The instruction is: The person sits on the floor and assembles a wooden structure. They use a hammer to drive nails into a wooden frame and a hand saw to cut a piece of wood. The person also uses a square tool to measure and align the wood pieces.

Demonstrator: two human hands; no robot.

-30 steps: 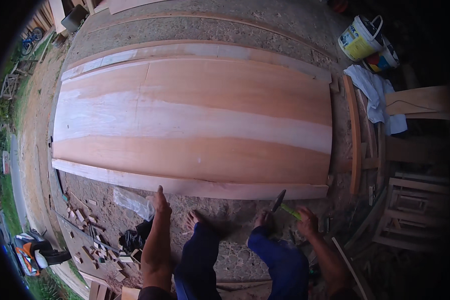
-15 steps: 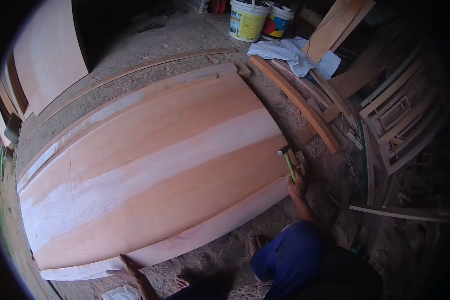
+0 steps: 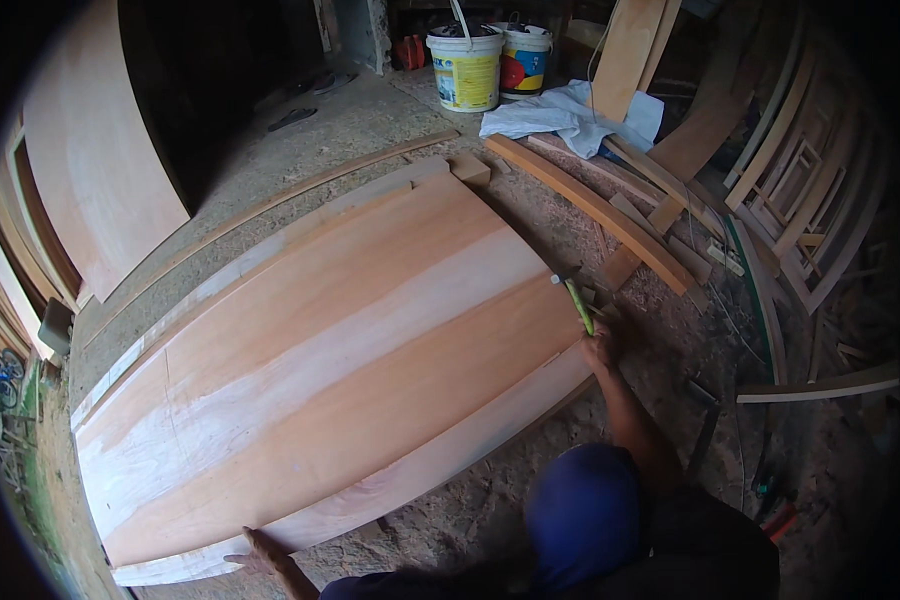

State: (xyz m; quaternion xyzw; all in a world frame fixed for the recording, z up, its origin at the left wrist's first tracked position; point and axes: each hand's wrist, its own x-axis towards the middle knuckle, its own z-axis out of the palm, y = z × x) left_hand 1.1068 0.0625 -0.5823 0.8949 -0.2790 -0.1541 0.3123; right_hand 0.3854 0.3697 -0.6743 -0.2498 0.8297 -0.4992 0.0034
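The right hand was clamped on a green-handled tool at the plywood sheet's far edge; the left hand lay flat, fingers apart, on its near corner, on the sawdust floor. Judging by this, edge work was underway; the next stroke wanted a steadied panel

Two buckets at back; white cloth just right of them, curved wood strip nearer, leaning plank beside.

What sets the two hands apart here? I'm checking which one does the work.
The right hand grips a green-handled tool at the panel's far end; the left hand is empty. The right is closed; the left lies flat, fingers spread, at the near edge. Both are bare.
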